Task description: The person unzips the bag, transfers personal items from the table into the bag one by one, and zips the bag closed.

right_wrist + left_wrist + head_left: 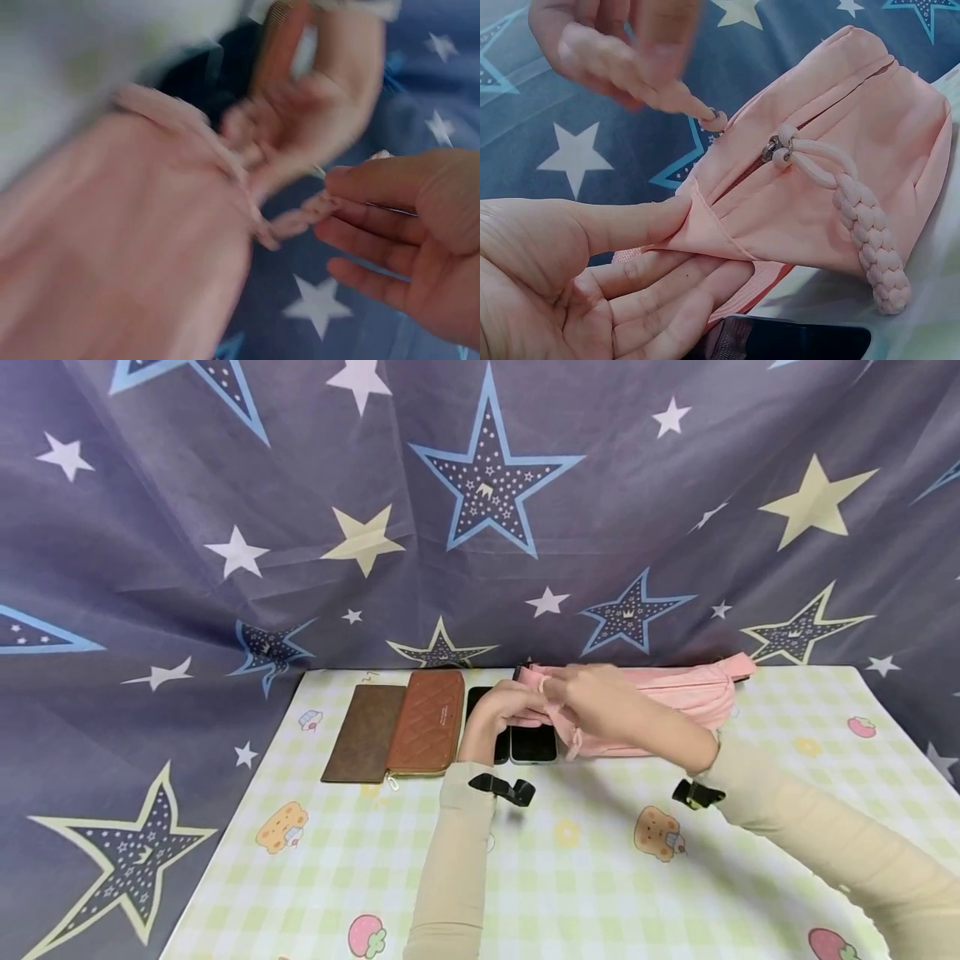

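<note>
A pink fabric bag (pixel 690 693) lies at the back of the table, right of centre. My left hand (pixel 510 702) pinches the bag's left end between thumb and fingers, as the left wrist view shows. My right hand (pixel 600 697) is above that same end. Between its thumb and fingers it holds a pink braided zipper pull (pixel 296 217), stretched out from the bag's edge. A second braided zipper pull (pixel 870 232) hangs loose from a metal slider on the bag's front. The right wrist view is blurred around the bag and the left hand.
Two dark-screened phones, one (pixel 534 745) in front of the left hand and another (pixel 501 747) partly under it, lie beside the bag. Further left are a quilted brown zip wallet (pixel 427 722) and a flat dark-brown wallet (pixel 363 735). A starry curtain (pixel 300 527) hangs behind the table.
</note>
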Available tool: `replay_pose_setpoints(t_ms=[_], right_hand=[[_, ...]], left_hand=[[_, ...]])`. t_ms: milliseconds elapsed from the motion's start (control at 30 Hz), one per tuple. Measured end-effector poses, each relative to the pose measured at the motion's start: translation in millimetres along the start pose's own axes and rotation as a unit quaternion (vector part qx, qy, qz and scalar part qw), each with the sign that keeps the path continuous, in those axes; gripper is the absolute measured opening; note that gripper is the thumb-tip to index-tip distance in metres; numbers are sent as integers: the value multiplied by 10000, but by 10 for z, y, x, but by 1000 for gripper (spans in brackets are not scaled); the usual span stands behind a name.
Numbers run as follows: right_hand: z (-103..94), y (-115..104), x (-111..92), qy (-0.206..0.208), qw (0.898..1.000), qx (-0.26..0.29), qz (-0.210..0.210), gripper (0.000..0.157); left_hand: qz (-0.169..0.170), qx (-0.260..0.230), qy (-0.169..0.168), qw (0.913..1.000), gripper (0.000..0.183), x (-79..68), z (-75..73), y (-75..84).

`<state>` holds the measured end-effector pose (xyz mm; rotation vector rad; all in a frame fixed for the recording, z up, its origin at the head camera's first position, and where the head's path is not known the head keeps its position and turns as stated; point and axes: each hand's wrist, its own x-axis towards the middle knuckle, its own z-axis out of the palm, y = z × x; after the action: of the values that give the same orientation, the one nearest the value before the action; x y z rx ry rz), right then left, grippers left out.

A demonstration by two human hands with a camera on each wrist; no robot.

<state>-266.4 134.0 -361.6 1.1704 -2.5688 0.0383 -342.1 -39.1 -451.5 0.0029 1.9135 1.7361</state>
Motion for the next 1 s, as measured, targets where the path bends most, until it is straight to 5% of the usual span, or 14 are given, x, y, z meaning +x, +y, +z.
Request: replay_pose_setpoints(t_ms=[133, 333, 1000], right_hand=[[-168, 158, 61, -281, 9939, 808, 698, 23], [-273, 410, 74, -427, 9819, 1745, 592, 23], [-316, 718, -161, -500, 9688, 2211, 1001, 22]], left_hand=[[-21, 144, -36, 9999, 32, -11, -1, -5], [20, 71, 60, 10000, 31, -35, 12, -11], [100, 99, 26, 9999, 29, -29, 25, 44]])
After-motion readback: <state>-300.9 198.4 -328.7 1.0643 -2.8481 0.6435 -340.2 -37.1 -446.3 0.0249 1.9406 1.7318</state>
